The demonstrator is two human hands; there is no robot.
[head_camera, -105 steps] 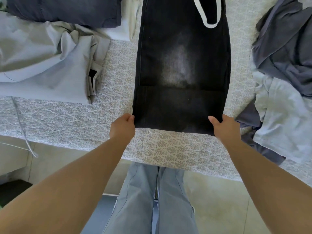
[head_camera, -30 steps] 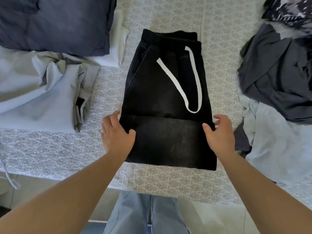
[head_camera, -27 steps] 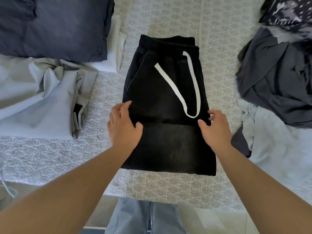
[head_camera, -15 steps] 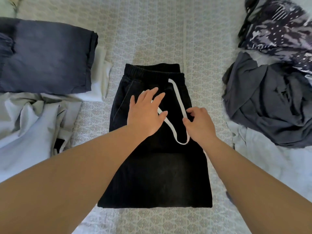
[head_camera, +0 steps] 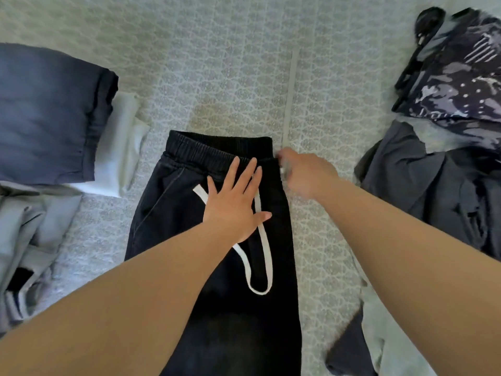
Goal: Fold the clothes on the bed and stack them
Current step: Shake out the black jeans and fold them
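Since hands left hem, right hand at waistband.

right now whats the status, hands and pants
Left hand flat on black pants, over white drawstring. Right hand blurred at waistband corner, grip unclear. Nothing blocking.

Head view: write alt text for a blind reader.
A left hand presses flat on black pants on a bed while the blurred right hand touches the waistband corner. Other clothes lie on both sides.
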